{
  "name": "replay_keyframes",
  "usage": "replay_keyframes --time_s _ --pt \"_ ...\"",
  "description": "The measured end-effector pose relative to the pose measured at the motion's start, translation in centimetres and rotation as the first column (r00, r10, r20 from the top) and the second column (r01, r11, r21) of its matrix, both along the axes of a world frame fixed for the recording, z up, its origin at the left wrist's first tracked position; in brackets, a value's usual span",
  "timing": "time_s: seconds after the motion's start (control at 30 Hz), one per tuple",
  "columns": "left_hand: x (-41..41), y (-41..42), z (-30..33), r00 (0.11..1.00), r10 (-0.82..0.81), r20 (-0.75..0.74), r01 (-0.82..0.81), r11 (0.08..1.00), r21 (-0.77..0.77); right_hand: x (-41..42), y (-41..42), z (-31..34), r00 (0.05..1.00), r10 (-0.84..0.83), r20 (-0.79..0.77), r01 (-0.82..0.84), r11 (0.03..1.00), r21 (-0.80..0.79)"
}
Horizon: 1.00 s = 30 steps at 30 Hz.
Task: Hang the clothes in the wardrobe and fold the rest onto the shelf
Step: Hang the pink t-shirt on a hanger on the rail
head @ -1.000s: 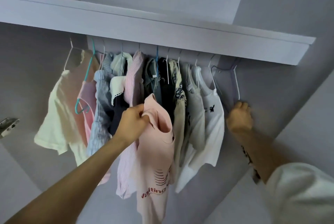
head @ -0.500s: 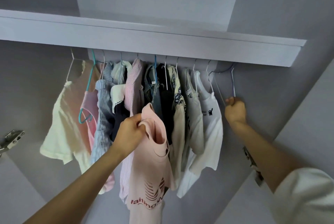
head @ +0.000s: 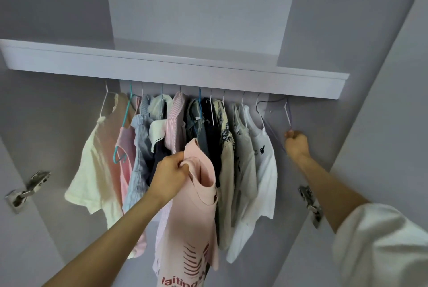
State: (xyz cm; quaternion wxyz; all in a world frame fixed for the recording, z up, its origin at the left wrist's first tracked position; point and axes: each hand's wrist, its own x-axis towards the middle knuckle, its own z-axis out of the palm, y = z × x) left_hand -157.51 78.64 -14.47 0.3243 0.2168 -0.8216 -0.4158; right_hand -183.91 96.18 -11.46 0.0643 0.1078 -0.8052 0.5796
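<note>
My left hand (head: 170,176) grips a pink t-shirt (head: 192,219) with red print by its collar, holding it up in front of the hanging clothes. My right hand (head: 296,144) grips the lower corner of an empty wire hanger (head: 273,122) that hangs at the right end of the row. Several garments hang in the wardrobe under the shelf (head: 176,71), from a cream t-shirt (head: 92,171) on the left to a white t-shirt (head: 264,171) on the right. The rail itself is hidden behind the shelf's front edge.
Wardrobe walls close in on both sides. A metal door hinge (head: 27,190) sits on the left panel and another hinge (head: 310,205) on the right panel. An empty teal hanger (head: 120,145) dangles among the left garments.
The view has tilted down a little. My right hand has closed on the empty hanger's lower corner and holds it. My left hand keeps the pink t-shirt at about the same spot.
</note>
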Motion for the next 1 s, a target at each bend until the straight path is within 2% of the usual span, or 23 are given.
replay_keyframes --time_s 0.2,0.33,0.4,0.5,0.57,0.67,0.73,0.83,0.9,1.0 --pt "1.3 0.7 0.6 1.000 -0.014 -0.015 0.015 0.999 0.032 4.9 2.6 -4.2 0.993 0.085 -0.081 -0.087 0.996 -0.026" --pt "2.4 1.8 0.5 0.999 -0.035 0.007 0.035 0.998 0.052 10.5 5.4 -7.8 0.971 0.030 -0.235 -0.037 0.999 -0.022" --pt "3.3 2.6 0.0 0.999 -0.047 0.011 0.046 0.995 0.088 13.9 6.8 -10.4 0.965 0.026 -0.261 -0.037 0.999 -0.036" --pt "4.4 3.4 -1.1 0.997 -0.051 0.050 0.046 0.995 0.093 18.1 8.3 -14.2 0.972 0.090 -0.219 -0.090 0.996 0.011" --pt "5.1 3.6 -1.6 0.996 -0.047 0.079 0.041 0.997 0.071 19.4 8.4 -15.0 0.982 0.091 -0.168 -0.095 0.995 -0.013" --pt "5.9 3.8 -1.8 0.993 -0.069 0.101 0.063 0.996 0.063 19.3 7.6 -13.2 0.980 0.198 0.015 -0.196 0.975 -0.102" --pt "6.5 4.1 -1.9 0.989 -0.102 0.110 0.095 0.993 0.075 19.1 7.0 -12.0 0.963 0.244 0.110 -0.237 0.968 -0.079" --pt "7.8 4.2 -2.1 0.982 -0.135 0.136 0.122 0.987 0.102 20.7 6.8 -11.8 0.981 0.189 0.045 -0.187 0.981 -0.059" --pt "8.7 3.9 -2.0 0.971 -0.165 0.174 0.142 0.981 0.134 22.1 7.0 -12.0 0.991 0.136 -0.006 -0.136 0.986 -0.101" --pt "10.2 3.0 -1.6 0.939 -0.175 0.297 0.162 0.985 0.068 23.1 6.8 -11.4 0.988 0.147 -0.046 -0.153 0.972 -0.181"
